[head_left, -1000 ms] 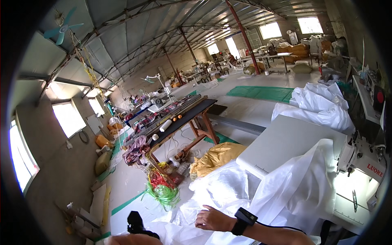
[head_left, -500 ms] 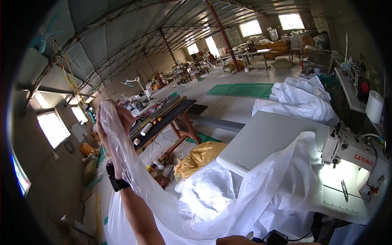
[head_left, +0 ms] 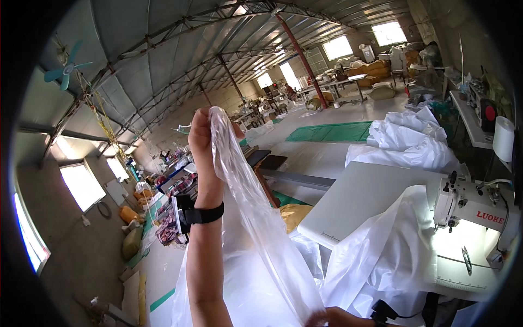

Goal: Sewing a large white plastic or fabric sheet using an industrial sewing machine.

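Note:
My left hand [head_left: 210, 128] is raised high in front of me, fingers closed on a gathered edge of a translucent white plastic sheet [head_left: 256, 218]. From that grip the sheet hangs down in long folds. Low at the bottom edge, my right hand [head_left: 329, 317] pinches the same plastic; its fingers are partly cut off and slightly blurred. More of the white sheeting [head_left: 381, 245] drapes over the sewing table [head_left: 376, 191], up to the sewing machine [head_left: 474, 204]. A pair of thread nippers [head_left: 467, 260] lies on the lit machine bed, apart from both hands.
A white pile of sheeting [head_left: 408, 136] lies beyond the table. A yellow bundle [head_left: 294, 215] sits on the floor behind the hanging sheet. A thread cone [head_left: 503, 139] stands at far right. Green strips [head_left: 329, 132] cover part of the floor; a red post [head_left: 302, 60] rises farther back.
My left hand has moved right and upward, pulling the plastic taller and more upright. My right hand has come further into view and now grips the sheet. The view has shifted slightly.

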Action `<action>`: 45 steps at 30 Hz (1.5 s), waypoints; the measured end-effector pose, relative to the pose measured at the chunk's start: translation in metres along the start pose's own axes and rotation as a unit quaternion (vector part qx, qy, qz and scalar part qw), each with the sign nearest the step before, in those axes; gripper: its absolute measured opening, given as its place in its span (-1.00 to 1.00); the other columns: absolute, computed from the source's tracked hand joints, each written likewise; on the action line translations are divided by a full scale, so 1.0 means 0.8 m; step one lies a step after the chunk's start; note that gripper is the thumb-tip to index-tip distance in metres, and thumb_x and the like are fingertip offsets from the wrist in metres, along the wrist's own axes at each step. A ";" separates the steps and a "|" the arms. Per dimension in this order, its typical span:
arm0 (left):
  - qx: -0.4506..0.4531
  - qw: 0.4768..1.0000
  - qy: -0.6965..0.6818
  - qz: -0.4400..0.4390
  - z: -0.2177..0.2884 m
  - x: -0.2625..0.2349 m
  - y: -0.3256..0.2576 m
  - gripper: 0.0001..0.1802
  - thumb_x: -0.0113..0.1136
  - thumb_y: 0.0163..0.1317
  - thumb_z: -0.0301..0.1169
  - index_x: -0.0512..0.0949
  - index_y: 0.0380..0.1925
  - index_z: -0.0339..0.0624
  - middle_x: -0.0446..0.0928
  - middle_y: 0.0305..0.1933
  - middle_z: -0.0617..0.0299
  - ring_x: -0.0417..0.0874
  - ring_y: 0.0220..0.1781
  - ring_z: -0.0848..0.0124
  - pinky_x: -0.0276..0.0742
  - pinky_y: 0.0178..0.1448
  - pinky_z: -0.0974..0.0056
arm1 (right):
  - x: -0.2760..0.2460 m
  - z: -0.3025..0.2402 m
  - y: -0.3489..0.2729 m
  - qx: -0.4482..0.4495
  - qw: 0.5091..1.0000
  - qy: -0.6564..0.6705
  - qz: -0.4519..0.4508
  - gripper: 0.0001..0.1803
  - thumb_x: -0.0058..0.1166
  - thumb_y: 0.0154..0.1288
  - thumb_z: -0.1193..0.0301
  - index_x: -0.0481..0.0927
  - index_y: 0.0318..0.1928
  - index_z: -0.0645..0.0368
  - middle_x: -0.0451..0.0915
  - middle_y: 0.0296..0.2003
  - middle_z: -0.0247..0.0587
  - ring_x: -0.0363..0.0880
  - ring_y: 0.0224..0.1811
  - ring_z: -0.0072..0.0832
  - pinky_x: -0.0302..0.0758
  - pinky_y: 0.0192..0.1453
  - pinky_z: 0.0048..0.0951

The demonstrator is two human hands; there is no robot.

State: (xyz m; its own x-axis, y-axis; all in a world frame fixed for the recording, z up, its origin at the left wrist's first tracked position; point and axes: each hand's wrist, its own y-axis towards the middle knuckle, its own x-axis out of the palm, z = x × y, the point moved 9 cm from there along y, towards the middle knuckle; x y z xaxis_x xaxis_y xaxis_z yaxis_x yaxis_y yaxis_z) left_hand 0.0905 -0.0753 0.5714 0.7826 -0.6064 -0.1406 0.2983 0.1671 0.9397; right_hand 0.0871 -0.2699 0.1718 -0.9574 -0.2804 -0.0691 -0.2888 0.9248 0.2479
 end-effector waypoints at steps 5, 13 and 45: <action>-0.069 0.997 0.024 0.014 -0.098 0.017 0.008 -0.87 -0.02 0.48 -0.40 0.46 -0.22 -0.20 0.48 -0.42 0.35 0.49 -0.42 0.58 0.45 -0.34 0.44 | -0.029 -0.106 -0.108 0.010 0.991 0.122 0.050 -0.80 0.30 0.25 0.46 0.54 -0.18 0.19 0.62 -0.14 -0.19 0.58 -0.15 -0.46 0.53 -0.12 -0.39; -0.174 0.974 -0.074 -0.128 -0.272 0.323 -0.060 -0.82 0.01 0.34 -0.59 0.48 -0.09 -0.21 0.42 -0.26 0.42 0.45 -0.22 0.58 0.44 -0.11 0.43 | -0.062 -0.040 -0.274 0.122 0.929 -0.061 0.344 -0.77 0.24 0.30 0.51 0.50 -0.09 0.22 0.49 -0.37 -0.40 0.48 -0.37 -0.54 0.49 -0.25 -0.43; -0.101 0.951 0.096 -0.275 -0.357 0.497 -0.372 -0.44 0.23 0.22 -0.40 0.32 0.21 -0.22 0.43 0.19 -0.04 0.56 0.09 0.00 0.52 0.11 0.04 | -0.184 -0.064 -0.203 0.145 0.823 -0.424 0.350 -0.86 0.27 0.24 0.36 0.64 -0.22 0.05 0.66 -0.35 -0.34 0.67 -0.31 -0.39 0.54 -0.20 -0.38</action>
State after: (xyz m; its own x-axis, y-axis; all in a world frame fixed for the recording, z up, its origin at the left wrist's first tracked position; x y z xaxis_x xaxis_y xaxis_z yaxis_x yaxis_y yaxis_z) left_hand 0.4691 -0.1444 0.1468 0.5572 -0.4956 -0.6663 0.7752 0.0228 0.6313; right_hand 0.2748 -0.3918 0.1912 -0.5138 0.5144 -0.6866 0.4640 0.8398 0.2820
